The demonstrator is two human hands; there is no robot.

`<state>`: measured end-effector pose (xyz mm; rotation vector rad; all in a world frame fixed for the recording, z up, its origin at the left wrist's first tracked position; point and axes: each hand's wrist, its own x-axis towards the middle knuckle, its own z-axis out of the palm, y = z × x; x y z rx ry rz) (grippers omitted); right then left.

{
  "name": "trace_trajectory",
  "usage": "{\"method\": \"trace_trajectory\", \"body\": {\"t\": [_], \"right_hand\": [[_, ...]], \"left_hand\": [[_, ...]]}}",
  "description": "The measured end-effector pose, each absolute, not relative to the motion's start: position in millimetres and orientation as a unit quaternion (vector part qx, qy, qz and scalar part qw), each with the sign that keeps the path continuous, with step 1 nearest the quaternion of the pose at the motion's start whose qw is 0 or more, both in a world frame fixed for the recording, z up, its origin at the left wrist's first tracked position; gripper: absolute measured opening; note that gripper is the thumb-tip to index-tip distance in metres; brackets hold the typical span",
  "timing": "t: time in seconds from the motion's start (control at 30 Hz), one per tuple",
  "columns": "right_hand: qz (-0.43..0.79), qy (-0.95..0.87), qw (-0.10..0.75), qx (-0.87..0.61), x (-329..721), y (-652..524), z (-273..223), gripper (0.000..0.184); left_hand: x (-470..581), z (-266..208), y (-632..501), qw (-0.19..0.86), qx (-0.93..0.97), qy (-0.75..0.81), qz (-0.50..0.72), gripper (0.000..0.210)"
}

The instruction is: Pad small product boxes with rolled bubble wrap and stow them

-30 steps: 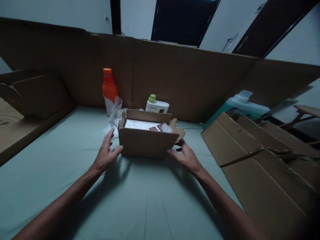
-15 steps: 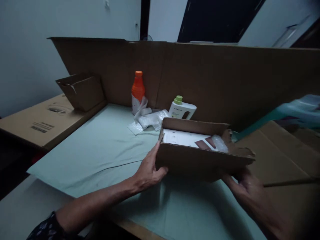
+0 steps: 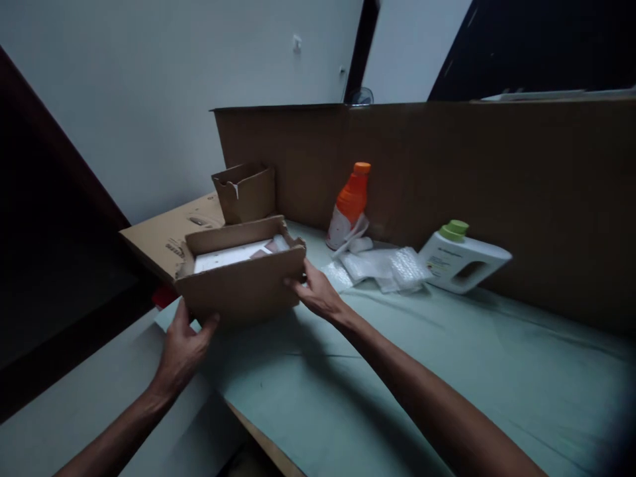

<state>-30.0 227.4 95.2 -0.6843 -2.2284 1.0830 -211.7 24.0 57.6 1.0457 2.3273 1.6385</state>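
Between my two hands is an open cardboard box [image 3: 243, 285], held above the left end of the cloth-covered table. Inside it lies a white flat item [image 3: 231, 256] with brown patches, with some clear plastic at its right end. My left hand [image 3: 186, 341] grips the lower left corner, thumb on the near wall. The right end is pinched by my right hand [image 3: 318, 288], its thumb also on the near side. The undersides of the box and the fingers behind it are hidden.
An orange-capped bottle [image 3: 350, 205], bubble wrap [image 3: 380, 265] and a white jug with a green cap [image 3: 460, 258] stand or lie before a tall cardboard wall [image 3: 497, 172]. A smaller open carton [image 3: 251, 195] sits on a flat cardboard box [image 3: 171, 228] at the left.
Both hands have carried the cardboard box from the right part of the table to its left end. The view has turned left, so the bottle and jug appear farther right.
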Motion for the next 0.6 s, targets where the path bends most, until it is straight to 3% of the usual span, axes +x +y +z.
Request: {"method": "trace_trajectory", "body": {"t": [0.2,0.37,0.6], "right_hand": [[0.381,-0.881,0.241,-0.144,-183.5,269.7,115.2,0.067],[0.359,-0.890,0.217,-0.179,-264.8,302.3,113.7,0.062],[0.293,-0.881,0.201,-0.312,-296.1,328.4,101.4,0.052]], "left_hand": [[-313.6,73.2,37.9,-0.079,0.251,0.804,0.534,0.050],[-365.8,63.0,65.1,-0.087,0.237,0.819,0.515,0.062],[-377.9,43.2,114.8,-0.093,0.342,0.760,0.545,0.074]]}}
